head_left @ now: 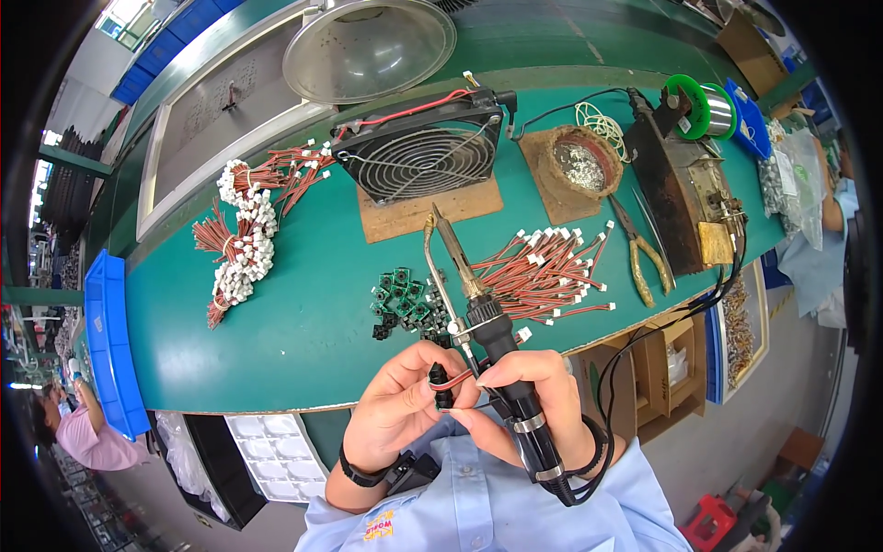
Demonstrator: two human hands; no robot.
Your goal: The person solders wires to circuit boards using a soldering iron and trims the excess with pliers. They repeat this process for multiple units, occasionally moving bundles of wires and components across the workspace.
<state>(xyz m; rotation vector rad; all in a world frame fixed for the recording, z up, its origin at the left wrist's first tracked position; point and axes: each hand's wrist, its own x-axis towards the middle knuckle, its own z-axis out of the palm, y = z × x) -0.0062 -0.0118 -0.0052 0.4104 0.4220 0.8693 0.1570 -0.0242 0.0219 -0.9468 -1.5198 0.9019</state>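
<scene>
Head view, places given from the fan (425,156) on its board.

- Left hand (397,409): one, well below the fan at the bench edge; fingers pinched on one small black component (441,382) with red wires.
- Right hand (529,400): one, just beside the left; fingers closed around one soldering iron (487,313), tip aimed up toward the fan.
- Green circuit modules (405,304): one heap below the fan, too many to count.
- Loose wire leads (547,271): one pile, lower right.
- Bundled wire harnesses (244,239): several bundles, left.
- Pliers (641,253): one pair, right.
- Solder spool (699,106): one, far right.
- Metal dome (368,46): one, above.
</scene>
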